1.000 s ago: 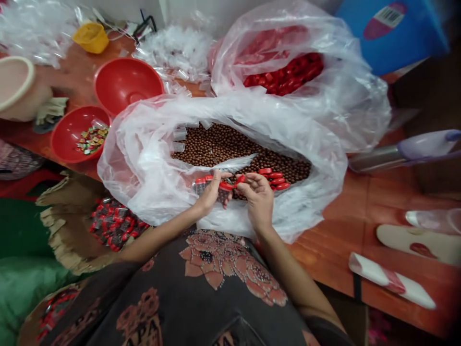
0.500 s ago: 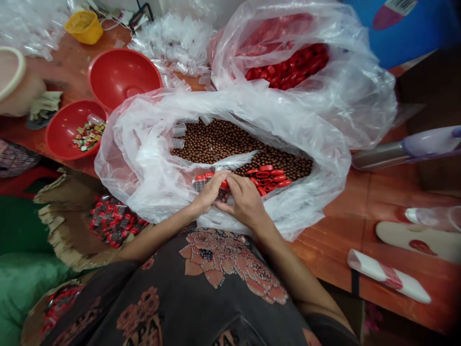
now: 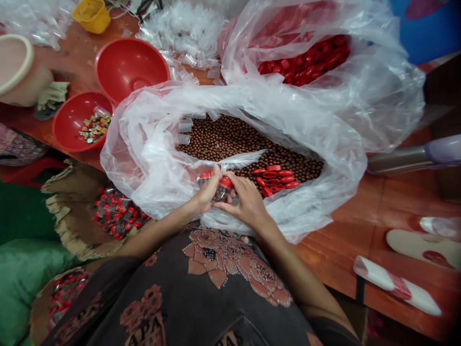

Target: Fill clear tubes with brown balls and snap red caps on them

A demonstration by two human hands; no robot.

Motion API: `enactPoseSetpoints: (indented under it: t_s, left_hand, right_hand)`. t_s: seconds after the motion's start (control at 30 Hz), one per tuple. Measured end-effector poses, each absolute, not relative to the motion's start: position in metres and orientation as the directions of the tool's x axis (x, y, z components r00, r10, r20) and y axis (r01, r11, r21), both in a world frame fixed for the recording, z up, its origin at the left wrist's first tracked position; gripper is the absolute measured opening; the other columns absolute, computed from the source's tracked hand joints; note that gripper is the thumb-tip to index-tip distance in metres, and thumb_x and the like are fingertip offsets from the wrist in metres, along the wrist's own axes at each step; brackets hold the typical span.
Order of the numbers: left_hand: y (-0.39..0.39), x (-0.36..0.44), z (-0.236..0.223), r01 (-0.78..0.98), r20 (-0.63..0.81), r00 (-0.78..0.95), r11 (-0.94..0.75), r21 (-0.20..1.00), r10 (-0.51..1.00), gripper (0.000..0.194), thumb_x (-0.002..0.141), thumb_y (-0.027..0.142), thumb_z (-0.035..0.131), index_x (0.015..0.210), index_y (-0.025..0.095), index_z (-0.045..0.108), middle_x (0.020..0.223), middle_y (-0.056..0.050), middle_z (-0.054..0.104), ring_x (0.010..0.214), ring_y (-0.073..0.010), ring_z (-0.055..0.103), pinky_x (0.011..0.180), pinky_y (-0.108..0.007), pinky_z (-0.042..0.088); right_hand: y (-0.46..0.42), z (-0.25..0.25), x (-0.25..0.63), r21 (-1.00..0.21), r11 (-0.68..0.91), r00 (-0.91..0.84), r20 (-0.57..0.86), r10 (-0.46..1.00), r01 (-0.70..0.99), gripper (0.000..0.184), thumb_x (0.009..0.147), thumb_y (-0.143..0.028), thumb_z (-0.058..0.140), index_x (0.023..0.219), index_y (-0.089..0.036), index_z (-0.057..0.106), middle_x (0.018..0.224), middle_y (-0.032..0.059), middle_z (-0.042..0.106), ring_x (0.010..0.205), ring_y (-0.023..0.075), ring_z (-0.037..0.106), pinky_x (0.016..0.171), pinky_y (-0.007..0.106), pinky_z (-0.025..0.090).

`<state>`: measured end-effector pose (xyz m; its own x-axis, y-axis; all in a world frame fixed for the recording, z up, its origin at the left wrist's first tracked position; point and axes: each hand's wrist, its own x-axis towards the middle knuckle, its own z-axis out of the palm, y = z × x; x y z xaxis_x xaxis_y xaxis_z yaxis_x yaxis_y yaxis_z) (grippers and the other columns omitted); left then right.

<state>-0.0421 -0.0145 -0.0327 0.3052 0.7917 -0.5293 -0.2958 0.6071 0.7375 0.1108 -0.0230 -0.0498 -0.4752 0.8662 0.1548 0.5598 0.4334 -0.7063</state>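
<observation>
Both my hands meet over the near edge of a clear plastic bag (image 3: 137,144) filled with small brown balls (image 3: 219,137). My left hand (image 3: 205,196) is closed round a small clear container with a red cap (image 3: 221,191), dark balls showing inside. From the other side my right hand (image 3: 248,201) grips the same container, its thumb below and fingers at the cap. Another red-capped container (image 3: 203,179) shows just beyond my left hand; whether that hand holds it I cannot tell. Loose red caps (image 3: 275,179) lie on the balls to the right of my hands.
Behind stands a bag of red caps (image 3: 306,60), with clear empty tubes (image 3: 183,36) piled beside it. Two red bowls, one plain (image 3: 131,65) and one with wrapped bits (image 3: 61,120), sit at left. A torn carton (image 3: 68,211) of filled containers is below left. A sealer-like handle (image 3: 403,158) lies right.
The view has shifted slightly, so most things sit further right. My fingers have parted a little around the container, showing more of its clear body and red cap.
</observation>
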Motion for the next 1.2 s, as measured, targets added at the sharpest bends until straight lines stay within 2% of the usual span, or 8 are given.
enactPoseSetpoints:
  t_s: [0.13, 0.27, 0.4, 0.53, 0.73, 0.93, 1.07, 1.2]
  left_hand:
    - [-0.009, -0.083, -0.021, -0.011, -0.403, 0.142, 0.409, 0.913, 0.904, 0.044, 0.085, 0.054, 0.063, 0.111, 0.019, 0.06, 0.07, -0.001, 0.057, 0.051, -0.0092, 0.051, 0.051, -0.025, 0.044]
    - [-0.008, -0.123, -0.024, 0.435, -0.339, -0.051, 0.327, 0.839, 0.939, 0.03, 0.085, 0.043, 0.063, 0.103, 0.019, 0.062, 0.079, -0.002, 0.061, 0.062, -0.0132, 0.056, 0.061, -0.028, 0.047]
    - [-0.008, -0.121, -0.042, 0.677, -0.32, 0.023, 0.221, 0.702, 0.947, 0.045, 0.074, 0.047, 0.075, 0.107, 0.018, 0.061, 0.099, -0.01, 0.064, 0.091, -0.0258, 0.06, 0.079, -0.038, 0.047]
    - [0.003, -0.103, -0.056, 0.751, -0.326, 0.062, 0.171, 0.638, 0.943, 0.063, 0.062, 0.046, 0.083, 0.112, 0.017, 0.057, 0.103, -0.013, 0.063, 0.097, -0.0321, 0.058, 0.083, -0.043, 0.044]
    - [0.014, -0.104, -0.063, 0.634, -0.304, 0.188, 0.121, 0.764, 0.934, 0.042, 0.056, 0.026, 0.081, 0.091, 0.018, 0.06, 0.088, -0.005, 0.06, 0.084, -0.023, 0.056, 0.077, -0.037, 0.044]
    - [0.011, -0.119, -0.044, 0.124, -0.396, 0.168, 0.379, 0.917, 0.903, 0.061, 0.057, 0.023, 0.08, 0.115, 0.017, 0.061, 0.09, -0.002, 0.066, 0.078, -0.0146, 0.06, 0.078, -0.031, 0.047]
    - [0.016, -0.126, -0.03, 0.036, -0.406, 0.201, 0.408, 0.912, 0.891, 0.056, 0.057, 0.021, 0.079, 0.111, 0.016, 0.065, 0.092, -0.003, 0.067, 0.079, -0.0134, 0.061, 0.076, -0.028, 0.048]
    - [0.006, -0.126, -0.024, -0.044, -0.351, 0.155, 0.362, 0.931, 0.923, 0.049, 0.055, 0.021, 0.082, 0.101, 0.017, 0.065, 0.087, -0.001, 0.067, 0.076, -0.0119, 0.06, 0.071, -0.025, 0.048]
  right_hand:
    - [-0.02, -0.047, 0.122, -0.829, 0.258, -0.354, 0.078, 0.932, 0.497, 0.041, 0.095, -0.037, 0.055, 0.134, -0.027, 0.054, 0.127, 0.0115, 0.063, 0.114, 0.0279, 0.061, 0.097, 0.047, 0.051]
    - [-0.014, -0.051, 0.132, -0.824, 0.164, -0.318, -0.021, 0.948, 0.543, 0.024, 0.095, -0.029, 0.05, 0.109, -0.023, 0.069, 0.108, 0.0088, 0.072, 0.1, 0.0245, 0.068, 0.089, 0.043, 0.054]
    - [-0.01, -0.057, 0.116, -0.769, 0.252, -0.491, -0.091, 0.866, 0.587, 0.021, 0.092, -0.026, 0.053, 0.103, -0.023, 0.072, 0.104, 0.0098, 0.074, 0.093, 0.0261, 0.07, 0.085, 0.045, 0.055]
    - [-0.006, -0.064, 0.09, -0.696, 0.302, -0.528, -0.13, 0.839, 0.651, 0.036, 0.088, -0.025, 0.057, 0.123, -0.019, 0.064, 0.11, 0.015, 0.072, 0.089, 0.0293, 0.07, 0.08, 0.048, 0.056]
    - [0.005, -0.08, 0.081, -0.739, 0.193, -0.468, -0.183, 0.865, 0.645, 0.079, 0.075, -0.026, 0.07, 0.148, -0.02, 0.04, 0.108, 0.0146, 0.073, 0.086, 0.0322, 0.071, 0.077, 0.051, 0.056]
    - [0.01, -0.082, 0.084, -0.96, -0.071, -0.39, -0.177, 0.904, 0.272, 0.047, 0.082, -0.033, 0.066, 0.128, -0.027, 0.061, 0.111, 0.0069, 0.073, 0.096, 0.0246, 0.071, 0.083, 0.047, 0.059]
    - [0.01, -0.067, 0.072, -0.985, -0.13, -0.297, -0.158, 0.942, 0.114, 0.039, 0.082, -0.033, 0.066, 0.12, -0.024, 0.064, 0.112, 0.0067, 0.073, 0.099, 0.0215, 0.07, 0.09, 0.045, 0.058]
    - [0.001, -0.049, 0.061, -0.99, -0.071, -0.284, -0.102, 0.953, 0.118, 0.039, 0.087, -0.037, 0.062, 0.125, -0.025, 0.062, 0.117, 0.0071, 0.071, 0.103, 0.0219, 0.069, 0.096, 0.047, 0.055]
